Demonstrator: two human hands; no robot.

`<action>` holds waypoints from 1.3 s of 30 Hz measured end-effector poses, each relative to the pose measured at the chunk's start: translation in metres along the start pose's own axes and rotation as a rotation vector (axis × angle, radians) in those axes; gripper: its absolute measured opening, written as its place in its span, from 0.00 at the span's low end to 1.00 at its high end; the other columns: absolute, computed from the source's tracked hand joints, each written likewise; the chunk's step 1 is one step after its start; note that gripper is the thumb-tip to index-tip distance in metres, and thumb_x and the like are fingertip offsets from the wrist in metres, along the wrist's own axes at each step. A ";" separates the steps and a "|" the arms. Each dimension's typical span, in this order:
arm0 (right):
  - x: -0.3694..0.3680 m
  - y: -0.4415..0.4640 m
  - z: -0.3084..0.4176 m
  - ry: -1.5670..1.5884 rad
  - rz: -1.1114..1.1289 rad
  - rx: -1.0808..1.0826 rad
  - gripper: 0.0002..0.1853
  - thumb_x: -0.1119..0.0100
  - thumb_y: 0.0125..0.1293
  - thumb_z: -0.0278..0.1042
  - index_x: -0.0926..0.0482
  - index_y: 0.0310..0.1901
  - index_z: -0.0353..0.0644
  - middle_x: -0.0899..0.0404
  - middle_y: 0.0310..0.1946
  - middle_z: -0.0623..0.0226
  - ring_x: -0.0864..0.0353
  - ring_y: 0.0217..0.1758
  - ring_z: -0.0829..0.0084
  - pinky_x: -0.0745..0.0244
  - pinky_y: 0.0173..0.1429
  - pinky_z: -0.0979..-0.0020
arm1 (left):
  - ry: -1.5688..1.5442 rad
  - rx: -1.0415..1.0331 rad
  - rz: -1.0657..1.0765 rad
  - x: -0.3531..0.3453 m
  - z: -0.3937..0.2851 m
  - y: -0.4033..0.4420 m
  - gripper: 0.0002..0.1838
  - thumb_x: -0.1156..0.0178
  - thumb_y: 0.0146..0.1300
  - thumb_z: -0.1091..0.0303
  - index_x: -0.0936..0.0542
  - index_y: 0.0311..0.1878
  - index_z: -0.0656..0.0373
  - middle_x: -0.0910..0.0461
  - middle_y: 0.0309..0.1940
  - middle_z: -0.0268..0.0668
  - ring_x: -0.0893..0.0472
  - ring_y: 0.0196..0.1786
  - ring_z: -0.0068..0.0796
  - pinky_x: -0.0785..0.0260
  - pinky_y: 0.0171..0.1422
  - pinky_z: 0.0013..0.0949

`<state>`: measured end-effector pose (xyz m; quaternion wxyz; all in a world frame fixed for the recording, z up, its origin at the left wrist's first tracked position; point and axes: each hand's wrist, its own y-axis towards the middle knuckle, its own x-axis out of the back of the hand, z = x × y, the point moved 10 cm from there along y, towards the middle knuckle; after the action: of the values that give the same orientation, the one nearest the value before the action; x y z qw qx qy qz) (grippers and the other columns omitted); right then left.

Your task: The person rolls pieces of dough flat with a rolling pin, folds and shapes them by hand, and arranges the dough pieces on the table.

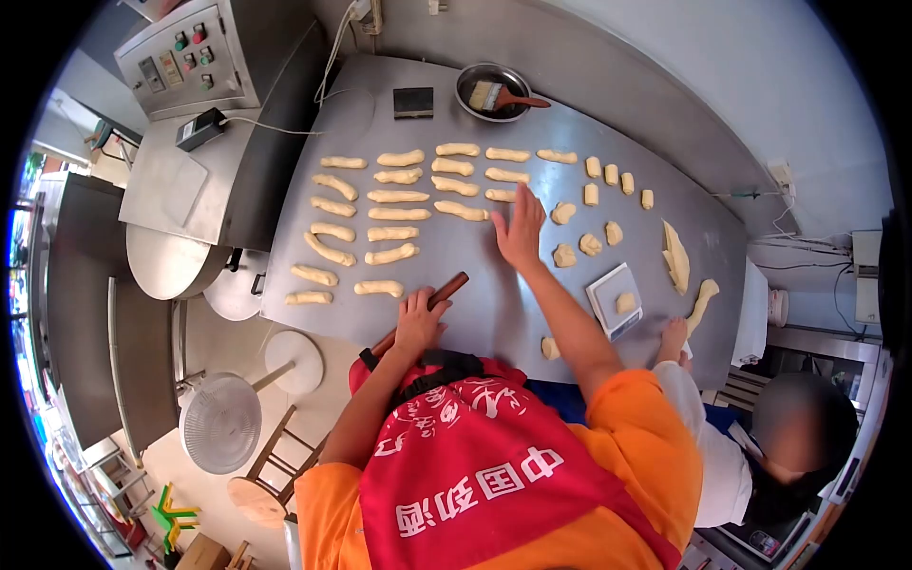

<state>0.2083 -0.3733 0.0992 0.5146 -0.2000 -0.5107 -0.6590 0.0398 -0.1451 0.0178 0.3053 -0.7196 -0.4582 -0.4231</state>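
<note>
My left hand (418,325) is wrapped round a brown wooden rolling pin (450,288) at the table's near edge. Farther forward, my right hand (520,231) reaches over the steel table with its fingers stretched out and thumb apart. Its fingertips are at the end of a short dough strip (500,195), partly covering it; whether they touch it I cannot tell. Rows of rolled dough strips (398,197) lie to the left. Right of that hand are several small dough lumps (590,244) and short cut dough pieces (592,195).
A co-worker's hand (674,337) is at a long dough piece (703,302) on the right. Nearby stands a scale (617,293) with dough on it. At the back are a metal bowl (494,111) with a brush (508,98) and a dark block (413,103).
</note>
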 end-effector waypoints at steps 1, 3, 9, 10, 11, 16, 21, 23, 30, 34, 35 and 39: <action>0.009 -0.019 -0.002 0.038 -0.010 -0.064 0.41 0.31 0.77 0.42 0.36 0.83 0.32 0.30 0.78 0.41 0.34 0.82 0.40 0.45 0.86 0.38 | -0.006 0.003 -0.003 0.000 -0.002 -0.001 0.35 0.19 0.58 0.58 0.17 0.70 0.37 0.29 0.74 0.41 0.30 0.77 0.49 0.35 0.77 0.55; 0.032 -0.068 -0.006 0.103 -0.057 -0.233 0.40 0.31 0.76 0.39 0.35 0.83 0.33 0.29 0.77 0.41 0.33 0.81 0.40 0.42 0.85 0.41 | -0.011 -0.008 0.009 0.003 -0.004 -0.005 0.34 0.20 0.58 0.59 0.17 0.70 0.37 0.29 0.74 0.42 0.30 0.76 0.50 0.35 0.76 0.55; 0.120 -0.248 -0.012 -0.116 -0.157 -0.489 0.32 0.31 0.72 0.31 0.26 0.76 0.36 0.23 0.70 0.43 0.27 0.74 0.39 0.34 0.80 0.44 | -0.006 -0.074 0.040 0.013 -0.009 -0.007 0.33 0.22 0.61 0.61 0.16 0.71 0.39 0.28 0.74 0.45 0.30 0.76 0.53 0.36 0.77 0.57; 0.134 -0.273 -0.014 -0.159 -0.152 -0.551 0.30 0.31 0.72 0.30 0.24 0.74 0.35 0.22 0.68 0.43 0.26 0.72 0.39 0.34 0.78 0.43 | -0.015 -0.099 0.028 0.015 -0.009 -0.007 0.33 0.22 0.61 0.61 0.16 0.72 0.39 0.28 0.74 0.45 0.30 0.76 0.53 0.36 0.77 0.57; 0.144 -0.296 -0.017 -0.205 -0.146 -0.617 0.29 0.31 0.71 0.29 0.23 0.72 0.35 0.21 0.66 0.44 0.26 0.70 0.39 0.33 0.77 0.43 | -0.027 -0.126 0.019 0.016 -0.010 -0.008 0.34 0.23 0.62 0.62 0.16 0.73 0.39 0.28 0.74 0.46 0.30 0.76 0.54 0.36 0.78 0.58; 0.167 -0.351 -0.022 -0.245 -0.163 -0.782 0.28 0.30 0.70 0.29 0.22 0.70 0.34 0.21 0.61 0.43 0.24 0.68 0.38 0.29 0.73 0.43 | 0.039 -0.196 0.048 0.012 -0.014 -0.015 0.37 0.26 0.65 0.64 0.20 0.79 0.37 0.31 0.79 0.48 0.31 0.79 0.54 0.39 0.80 0.59; 0.148 -0.322 -0.017 -0.330 -0.110 -0.778 0.37 0.21 0.67 0.44 0.23 0.72 0.33 0.21 0.65 0.46 0.24 0.70 0.42 0.27 0.73 0.47 | 0.075 -0.256 -0.033 0.020 -0.027 -0.024 0.42 0.28 0.69 0.64 0.29 0.87 0.43 0.29 0.77 0.50 0.29 0.76 0.57 0.37 0.80 0.58; 0.122 -0.321 -0.030 -0.319 -0.080 -0.783 0.36 0.22 0.68 0.48 0.21 0.70 0.33 0.22 0.66 0.46 0.24 0.70 0.43 0.26 0.72 0.49 | -0.033 -0.171 -0.047 0.021 -0.017 -0.028 0.40 0.28 0.71 0.64 0.29 0.85 0.53 0.24 0.71 0.52 0.25 0.71 0.58 0.33 0.76 0.56; 0.138 -0.235 0.013 0.229 -0.179 -0.759 0.17 0.30 0.73 0.33 0.14 0.61 0.41 0.12 0.54 0.50 0.15 0.57 0.46 0.22 0.63 0.50 | -0.147 0.015 -0.052 0.023 0.017 -0.044 0.23 0.28 0.74 0.64 0.21 0.66 0.66 0.17 0.53 0.54 0.19 0.56 0.61 0.25 0.64 0.55; 0.083 -0.235 0.074 0.045 0.111 -0.410 0.22 0.40 0.77 0.27 0.21 0.70 0.35 0.14 0.60 0.49 0.18 0.63 0.45 0.28 0.71 0.46 | -0.399 0.090 -0.161 0.061 0.022 -0.065 0.19 0.33 0.79 0.66 0.22 0.64 0.66 0.19 0.51 0.56 0.19 0.53 0.65 0.25 0.59 0.58; 0.057 -0.259 0.080 0.040 0.205 -0.346 0.23 0.43 0.80 0.29 0.23 0.72 0.32 0.18 0.70 0.46 0.21 0.73 0.44 0.31 0.79 0.44 | -0.403 0.114 -0.159 0.066 0.025 -0.074 0.19 0.33 0.79 0.66 0.22 0.64 0.66 0.19 0.51 0.57 0.19 0.53 0.66 0.25 0.58 0.58; 0.032 -0.267 0.098 -0.081 0.323 -0.267 0.39 0.39 0.80 0.48 0.34 0.83 0.29 0.39 0.86 0.35 0.47 0.91 0.35 0.55 0.92 0.37 | -0.428 0.201 -0.176 0.099 0.048 -0.109 0.16 0.33 0.78 0.70 0.21 0.63 0.67 0.19 0.48 0.56 0.19 0.51 0.65 0.25 0.56 0.54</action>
<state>-0.0652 -0.3158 0.0385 0.5614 -0.3718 -0.4008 -0.6212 -0.0224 -0.0228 0.0900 0.2334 -0.7160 -0.6133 -0.2384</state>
